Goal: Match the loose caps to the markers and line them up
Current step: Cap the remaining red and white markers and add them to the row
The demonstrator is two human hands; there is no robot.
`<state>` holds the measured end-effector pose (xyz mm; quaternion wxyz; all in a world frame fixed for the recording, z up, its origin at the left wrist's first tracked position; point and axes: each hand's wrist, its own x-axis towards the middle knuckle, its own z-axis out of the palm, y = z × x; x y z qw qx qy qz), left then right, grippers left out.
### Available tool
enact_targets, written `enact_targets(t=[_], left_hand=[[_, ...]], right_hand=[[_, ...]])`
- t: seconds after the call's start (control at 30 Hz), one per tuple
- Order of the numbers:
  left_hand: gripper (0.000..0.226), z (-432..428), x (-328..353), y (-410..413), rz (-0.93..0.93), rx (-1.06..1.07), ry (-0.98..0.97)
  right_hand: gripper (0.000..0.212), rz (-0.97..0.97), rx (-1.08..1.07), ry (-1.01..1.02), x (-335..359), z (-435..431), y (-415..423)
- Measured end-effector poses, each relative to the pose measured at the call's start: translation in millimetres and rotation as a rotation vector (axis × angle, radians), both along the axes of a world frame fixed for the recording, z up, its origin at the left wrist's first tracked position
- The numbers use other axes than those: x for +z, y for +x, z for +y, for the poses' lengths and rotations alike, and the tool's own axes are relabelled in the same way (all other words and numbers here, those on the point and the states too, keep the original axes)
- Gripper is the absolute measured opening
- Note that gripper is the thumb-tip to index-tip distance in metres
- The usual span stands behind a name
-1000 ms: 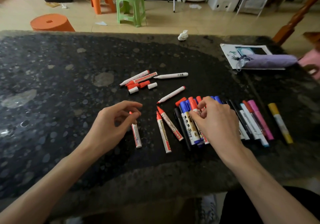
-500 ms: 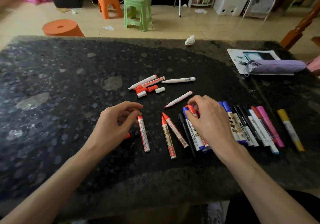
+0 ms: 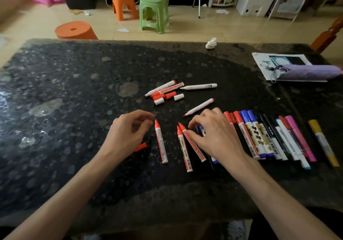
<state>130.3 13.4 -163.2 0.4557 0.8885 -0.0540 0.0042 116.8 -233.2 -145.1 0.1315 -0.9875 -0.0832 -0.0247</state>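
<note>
Held left hand (image 3: 128,134) loosely curled, fingertips apart, gripping nothing, just left of a red-capped marker (image 3: 161,143), with a loose red cap (image 3: 140,147) beside its palm. Laid right hand (image 3: 213,135) over the left end of the marker row (image 3: 259,139), fingers bent down; could not tell any grip. Saw red and white caps (image 3: 168,97) farther off. Found barrel print too small to read.
</note>
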Motion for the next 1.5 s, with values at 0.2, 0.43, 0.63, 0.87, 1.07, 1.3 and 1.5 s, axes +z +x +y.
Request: enact_targets(t=[0.2,0.43,0.63,0.87,1.07,1.3,1.5], left_hand=[[0.021,0,-4,4,-0.034,0.057,0.070],[0.018,-5,-1,32,-0.139,0.136,0.236],[0.022,-27,-18,84,-0.184,0.072,0.381],[0.019,-29,-24,104,-0.169,0.128,0.465],[0.020,-31,-11,109,-0.071,0.000,0.551],[0.007,3,11,58,0.033,-0.027,0.291],[0.020,31,5,6,0.139,-0.074,0.035]], right_hand=[[0.043,-0.052,0.121,0.059,-16,52,-24],[0.033,-0.053,-0.064,0.005,-19,75,-19],[0.036,-0.024,-0.251,0.067,-4,43,-1],[0.030,-0.040,-0.274,0.095,5,25,-1],[0.028,-0.053,-0.324,0.122,8,5,3],[0.021,-0.055,-0.263,0.188,14,-5,4],[0.022,0.001,-0.165,0.303,14,-2,3]])
